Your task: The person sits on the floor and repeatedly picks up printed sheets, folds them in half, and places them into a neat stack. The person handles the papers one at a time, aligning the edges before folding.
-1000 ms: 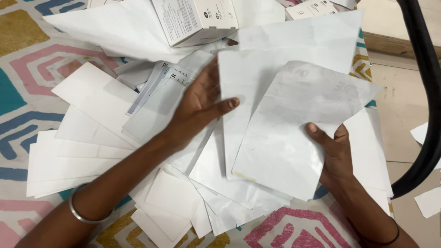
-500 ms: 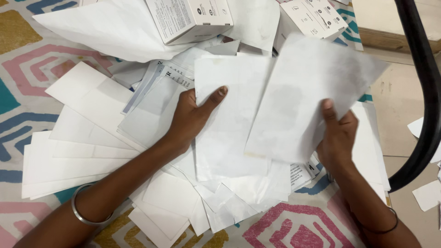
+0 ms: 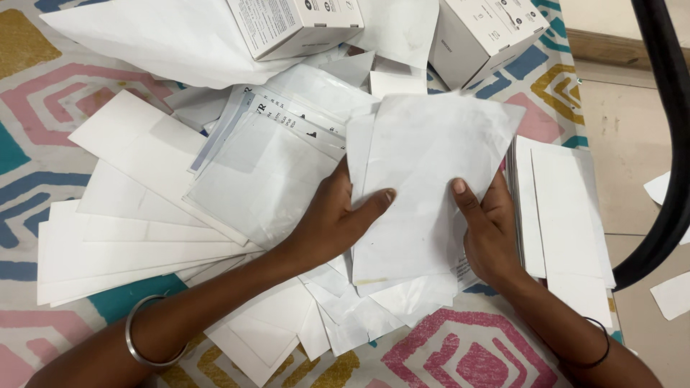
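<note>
- Head view, centre: a small stack of white paper sheets is held between both hands, its edges roughly squared, tilted slightly so the top corner points up and right. It lies over the middle of a wider spread of loose sheets.
- Head view, left hand: closed on the stack's left edge, thumb laid across the top sheet and the other fingers tucked beneath, which pins the sheets together from that side. A metal bangle sits on this forearm.
- Head view, right hand: gripping the stack's right edge in the mirror pose, thumb on top, fingers under; the two opposed grips keep the sheets aligned. A thin dark band circles this wrist.
- Head view, left: scattered white sheets fan out unsorted, overlapping one another on the patterned cloth.
- Head view, right: a neater pile of sheets lies just beside the right hand, edges aligned, apart from the loose spread.
- Head view, top: two white cardboard boxes rest on the papers and the cloth behind the stack.
- Head view, far right: a black curved tube crosses the bare floor.
</note>
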